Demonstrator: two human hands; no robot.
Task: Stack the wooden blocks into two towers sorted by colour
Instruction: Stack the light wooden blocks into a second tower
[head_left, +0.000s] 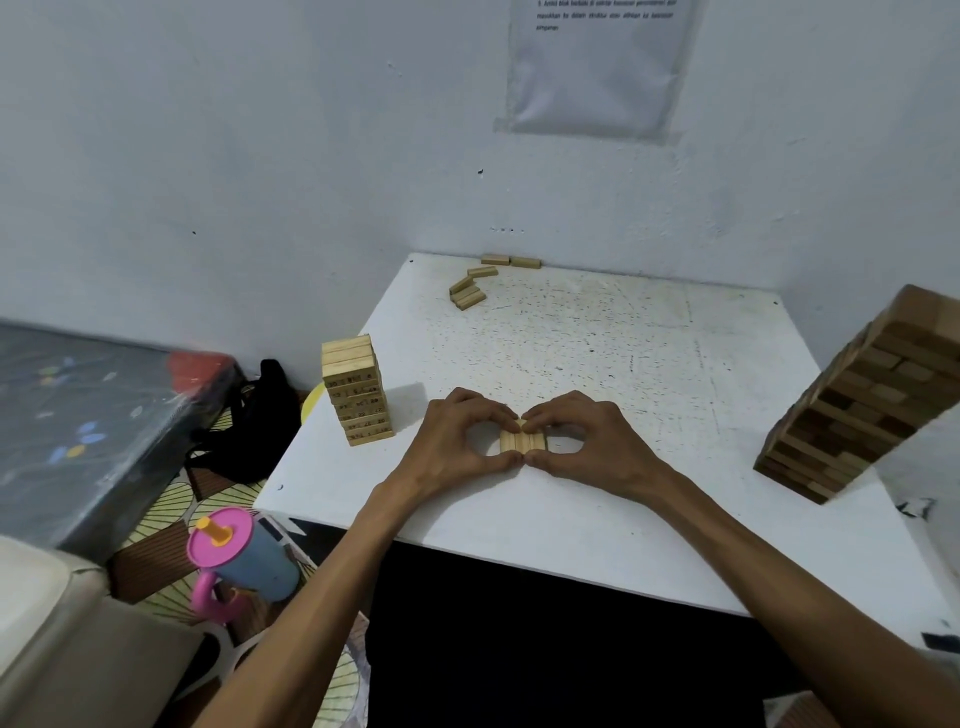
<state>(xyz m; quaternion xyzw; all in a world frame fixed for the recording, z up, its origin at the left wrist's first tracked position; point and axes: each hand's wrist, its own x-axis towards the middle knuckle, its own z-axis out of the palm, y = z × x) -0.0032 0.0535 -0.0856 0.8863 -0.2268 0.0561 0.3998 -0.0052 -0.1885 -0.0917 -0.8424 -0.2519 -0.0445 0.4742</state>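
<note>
Blocks (523, 442) between left hand (451, 441) and right hand (589, 440)

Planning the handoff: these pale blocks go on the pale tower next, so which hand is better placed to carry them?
Probably the left hand: the pale tower stands just beside it, while the right hand would have to reach across. Both pinch the pale blocks.

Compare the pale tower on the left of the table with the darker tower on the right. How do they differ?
The pale tower is one light wood colour; the darker tower mixes mid and dark browns. The pale tower has fewer layers than the darker tower. Numbers show on the pale tower's blocks; none visible on the darker tower. Both are stacked wooden blocks on the white table.
</note>
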